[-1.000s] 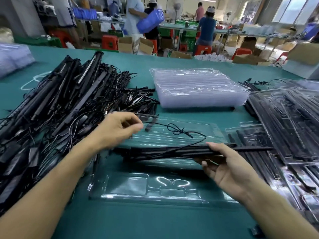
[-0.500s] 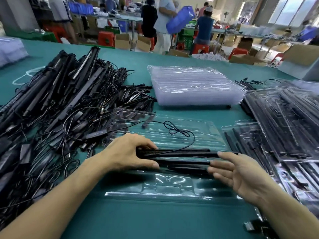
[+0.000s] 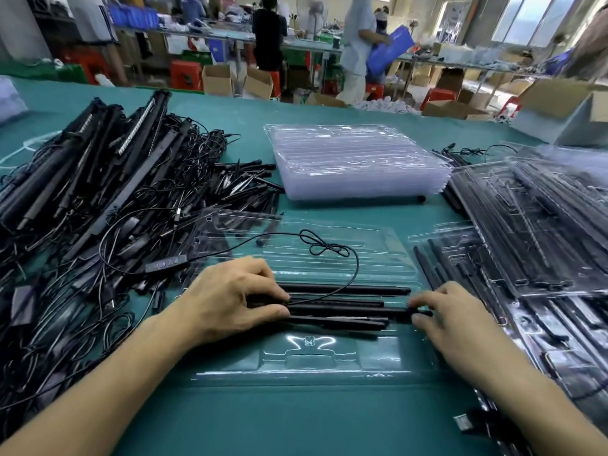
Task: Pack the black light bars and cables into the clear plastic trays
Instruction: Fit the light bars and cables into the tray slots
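Fingers [image 3: 274, 289] of my left hand [image 3: 230, 297] were curled over the left ends of the black light bars [image 3: 345, 306], thumb tucked beneath, gripping them. My right hand [image 3: 457, 320] lay flatter, its fairly straight fingertips [image 3: 424, 302] touching the bars' right ends and holding nothing. The bars lay side by side across the middle of the clear tray [image 3: 296, 363] at my 6 o'clock, and I could not tell whether they sat down in their grooves. I judged that uneven pressing could leave one riding on a ridge or slide it out toward 3 o'clock, where one end reached past the others. The cable [image 3: 329, 248] worried me more: it crossed the bars at my left fingertips, looped over the tray's far half with a knot at 12 o'clock, and trailed to an inline controller [image 3: 166, 263] at 10 o'clock beside the loose pile [image 3: 98, 209]. It could get pinched under a bar or snag the tangle. The tray's near pocket held nothing I could see. A stack of empty trays [image 3: 355, 162] sat at 12 o'clock on the tabletop [image 3: 296, 422], and filled trays [image 3: 533, 225] lay overlapped at 2 to 3 o'clock.
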### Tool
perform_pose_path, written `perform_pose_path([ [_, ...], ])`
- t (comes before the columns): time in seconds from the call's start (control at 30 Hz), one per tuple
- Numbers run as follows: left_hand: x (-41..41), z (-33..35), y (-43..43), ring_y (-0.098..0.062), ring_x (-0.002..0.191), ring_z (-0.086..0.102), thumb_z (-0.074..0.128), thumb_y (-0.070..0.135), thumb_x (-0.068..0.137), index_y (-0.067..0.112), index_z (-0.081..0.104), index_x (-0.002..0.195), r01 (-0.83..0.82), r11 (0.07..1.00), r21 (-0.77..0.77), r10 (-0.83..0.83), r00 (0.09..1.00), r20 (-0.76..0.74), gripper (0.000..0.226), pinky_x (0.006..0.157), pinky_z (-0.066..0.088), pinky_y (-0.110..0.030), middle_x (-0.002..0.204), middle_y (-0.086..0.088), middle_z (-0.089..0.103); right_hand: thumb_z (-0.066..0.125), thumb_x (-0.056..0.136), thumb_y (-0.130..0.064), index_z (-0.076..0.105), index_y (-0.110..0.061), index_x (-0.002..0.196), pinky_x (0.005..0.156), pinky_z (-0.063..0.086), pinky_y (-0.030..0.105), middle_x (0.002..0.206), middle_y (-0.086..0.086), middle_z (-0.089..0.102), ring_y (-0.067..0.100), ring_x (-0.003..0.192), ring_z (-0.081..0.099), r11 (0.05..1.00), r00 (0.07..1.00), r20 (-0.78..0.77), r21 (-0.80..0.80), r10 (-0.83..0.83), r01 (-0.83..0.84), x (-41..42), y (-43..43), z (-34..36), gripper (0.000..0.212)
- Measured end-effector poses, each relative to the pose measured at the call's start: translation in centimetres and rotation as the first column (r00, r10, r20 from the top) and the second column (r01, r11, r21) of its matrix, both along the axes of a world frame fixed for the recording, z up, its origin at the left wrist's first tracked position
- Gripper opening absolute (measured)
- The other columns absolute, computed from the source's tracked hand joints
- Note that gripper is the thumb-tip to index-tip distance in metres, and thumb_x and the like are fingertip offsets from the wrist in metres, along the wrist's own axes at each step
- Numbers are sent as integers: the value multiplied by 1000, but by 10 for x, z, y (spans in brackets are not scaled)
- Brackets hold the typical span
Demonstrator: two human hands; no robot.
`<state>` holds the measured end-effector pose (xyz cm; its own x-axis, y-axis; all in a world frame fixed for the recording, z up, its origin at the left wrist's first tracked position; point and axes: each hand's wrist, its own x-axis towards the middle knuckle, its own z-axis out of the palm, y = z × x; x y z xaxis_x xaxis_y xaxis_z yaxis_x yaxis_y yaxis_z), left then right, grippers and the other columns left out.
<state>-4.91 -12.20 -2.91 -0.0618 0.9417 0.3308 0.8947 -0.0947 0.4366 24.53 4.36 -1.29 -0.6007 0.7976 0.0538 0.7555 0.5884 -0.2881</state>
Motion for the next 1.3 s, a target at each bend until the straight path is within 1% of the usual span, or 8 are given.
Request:
perform_pose_path([
  [0.17,4,4,-2,5,91,60,51,71,82,43,75,103,24,999,-31,-25,999,-27,42,77,55,-28,98,23,66,54,95,-41,60,-40,107,75,49,34,98,-18,52,13,98,58,989,980,170,87,103,-119,-2,4,11,13],
  [0.23,5,4,-2,4,90,61,51,70,82,42,75,103,23,999,-24,-24,999,-25,42,76,55,-30,98,22,66,51,96,-42,59,-39,107,75,49,34,98,-18,52,13,99,58,983,975,182,109,129,-150,-3,8,15,14],
  [0.4,5,3,-2,4,88,61,56,70,79,41,76,94,14,1000,2,-14,1000,-27,38,72,56,-31,95,21,65,59,94,-37,67,-36,106,84,50,37,99,-17,59,12,97,59,979,970,148,38,193,-200,-5,17,16,15],
  [0.63,8,0,-1,2,93,57,59,68,77,40,75,90,16,1000,14,-17,998,55,34,78,52,-31,96,22,60,76,82,-20,76,-29,88,74,50,33,83,-17,63,3,72,57,991,981,-147,79,123,-113,0,20,6,11],
  [0.9,11,-4,2,-5,88,55,59,69,79,36,74,76,44,999,-14,-43,996,80,37,76,48,-30,89,21,60,76,82,-21,74,-32,83,63,39,26,74,-19,55,-1,61,53,987,970,-185,22,161,-159,1,24,-3,11],
  [1.03,12,-5,4,-3,89,52,57,72,76,34,72,71,36,998,-47,-34,999,38,41,75,45,-26,90,24,58,78,80,-20,74,-34,81,61,36,17,73,-18,57,-3,74,56,989,966,-212,-3,146,-150,1,26,-4,14],
  [1.2,14,-7,2,-2,89,49,55,66,83,34,70,78,58,998,-14,-58,997,-41,35,76,47,-30,95,22,58,77,81,-23,72,-38,81,61,38,19,78,-17,58,-4,79,57,988,968,-199,-3,150,-153,1,24,-3,16],
  [1.3,13,-8,2,-3,99,50,60,63,81,33,71,81,65,998,-9,-64,997,33,32,84,48,-32,105,23,56,75,83,-25,72,-38,83,60,40,22,79,-19,56,-3,73,56,989,972,-185,0,147,-149,1,23,-1,14],
])
